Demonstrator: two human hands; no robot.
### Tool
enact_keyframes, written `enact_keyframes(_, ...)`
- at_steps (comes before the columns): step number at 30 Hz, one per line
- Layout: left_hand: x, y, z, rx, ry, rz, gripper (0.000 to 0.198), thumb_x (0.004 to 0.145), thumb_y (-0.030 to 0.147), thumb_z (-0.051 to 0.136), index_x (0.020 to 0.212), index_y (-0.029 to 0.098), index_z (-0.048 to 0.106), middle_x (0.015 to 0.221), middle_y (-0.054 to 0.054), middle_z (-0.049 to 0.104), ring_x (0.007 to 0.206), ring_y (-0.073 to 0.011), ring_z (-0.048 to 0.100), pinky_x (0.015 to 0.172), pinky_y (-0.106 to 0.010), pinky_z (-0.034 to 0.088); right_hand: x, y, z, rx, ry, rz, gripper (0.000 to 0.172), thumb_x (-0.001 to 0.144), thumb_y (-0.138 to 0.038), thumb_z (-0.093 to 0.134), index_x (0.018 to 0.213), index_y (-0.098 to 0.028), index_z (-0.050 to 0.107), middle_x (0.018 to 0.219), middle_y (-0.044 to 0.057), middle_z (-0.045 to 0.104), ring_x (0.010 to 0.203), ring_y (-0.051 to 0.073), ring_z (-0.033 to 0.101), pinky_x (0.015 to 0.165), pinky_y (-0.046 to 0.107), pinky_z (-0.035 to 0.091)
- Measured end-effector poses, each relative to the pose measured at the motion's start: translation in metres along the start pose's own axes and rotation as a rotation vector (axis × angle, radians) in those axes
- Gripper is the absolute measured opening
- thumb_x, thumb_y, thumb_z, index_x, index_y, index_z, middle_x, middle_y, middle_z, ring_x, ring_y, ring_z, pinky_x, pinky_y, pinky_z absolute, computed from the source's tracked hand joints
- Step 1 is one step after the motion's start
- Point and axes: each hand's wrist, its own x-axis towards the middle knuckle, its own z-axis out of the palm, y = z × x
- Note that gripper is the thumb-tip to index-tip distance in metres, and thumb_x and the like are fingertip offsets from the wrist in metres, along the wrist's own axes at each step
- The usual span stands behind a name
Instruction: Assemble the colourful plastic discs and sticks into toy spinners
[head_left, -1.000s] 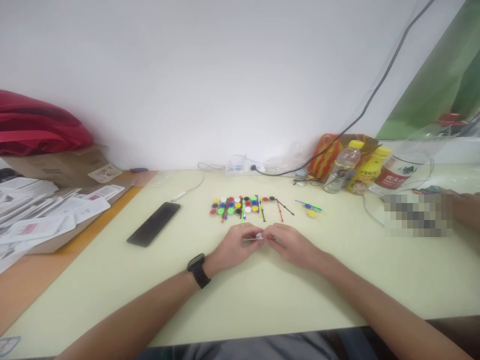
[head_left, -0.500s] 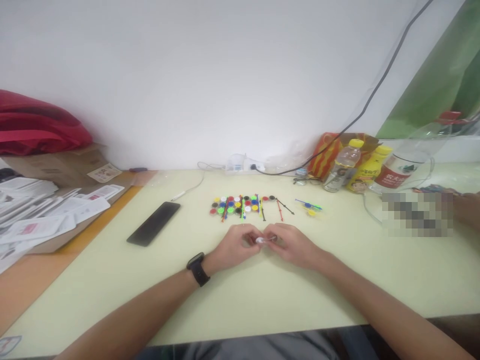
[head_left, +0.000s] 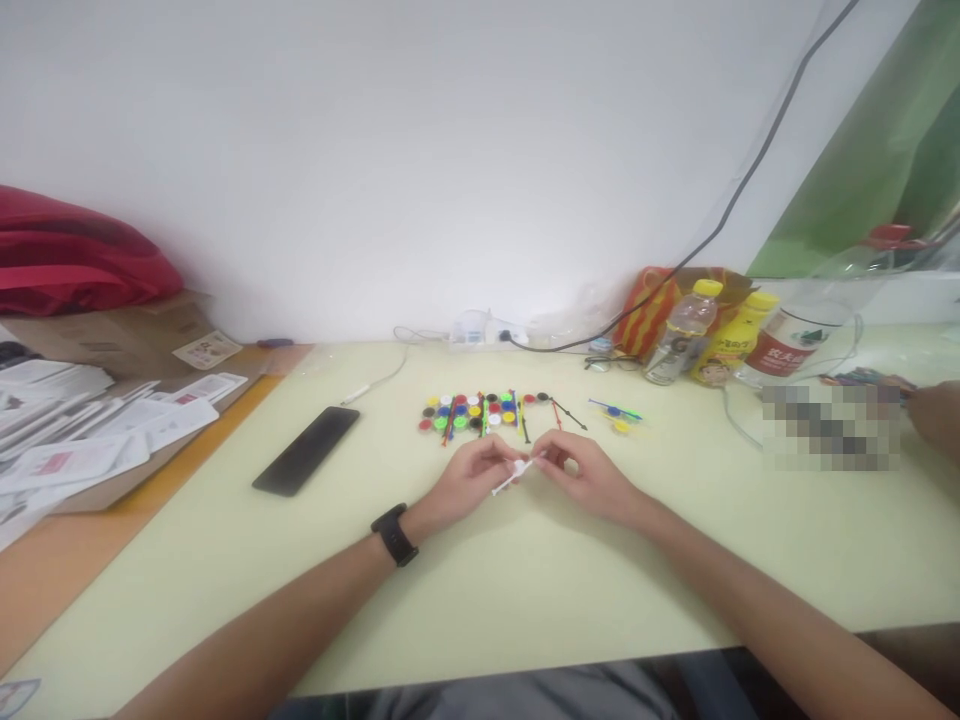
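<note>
My left hand [head_left: 480, 478], with a black watch on the wrist, pinches a small white round piece near its fingertips. A thin white plastic pointer [head_left: 504, 483] crosses that piece, slanting from lower left up to the right. The fingertips of my right hand [head_left: 583, 474] are closed on the pointer's upper right end. Fingers partly hide where the two white parts meet. Just beyond my hands lie several coloured discs [head_left: 474, 412] in rows, with thin coloured arrow-shaped pointers across and beside them. A few blue, green and yellow pieces [head_left: 616, 414] lie farther right.
A black phone [head_left: 307, 450] lies left, near stacked papers [head_left: 82, 440] and a cardboard box [head_left: 112, 335]. Bottles [head_left: 684, 330] and a large jug [head_left: 791, 340] stand at the back right. A cable [head_left: 720, 225] hangs along the wall. Another person's hand [head_left: 937, 412] is at the right edge.
The white pointer now shows clearly, slanting between my hands, where before only a small white bit was visible. Both hands have risen slightly, and my right fingers have shifted along the pointer.
</note>
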Motion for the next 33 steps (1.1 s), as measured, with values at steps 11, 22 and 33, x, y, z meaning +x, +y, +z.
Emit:
enact_keyframes(11,0.006,-0.007,-0.004,-0.104,0.097,-0.051,0.032,0.086,0.040,0.080,0.104,0.016,0.068,0.098,-0.005,0.067,0.088,-0.0178,0.068,0.087,-0.036,0.057,-0.007,-0.012,0.006,0.066,0.132,-0.090,0.046,0.102,-0.034,0.052,0.145,-0.030,0.038,0.145,0.014,0.046,0.097,0.020,0.063,0.085,0.040,0.057)
enact_keyframes(22,0.006,-0.003,-0.002,-0.065,0.132,-0.044,0.031,0.083,0.042,0.082,0.092,0.015,0.071,0.090,-0.006,0.071,0.085,-0.0179,0.068,0.085,-0.034,0.057,-0.006,-0.006,0.002,0.381,-0.001,0.209,0.031,0.103,-0.056,0.046,0.102,-0.025,0.044,0.057,-0.010,0.026,0.048,0.011,0.025,0.046,0.022,0.022)
enact_keyframes(33,0.005,-0.002,-0.005,-0.053,0.023,-0.049,0.027,0.091,0.040,0.075,0.106,0.016,0.072,0.109,-0.010,0.071,0.100,-0.0221,0.069,0.092,-0.037,0.056,-0.003,-0.005,0.013,0.148,-0.053,0.064,0.026,0.102,-0.046,0.053,0.115,-0.024,0.055,0.080,-0.001,0.060,0.069,0.015,0.053,0.061,0.027,0.044)
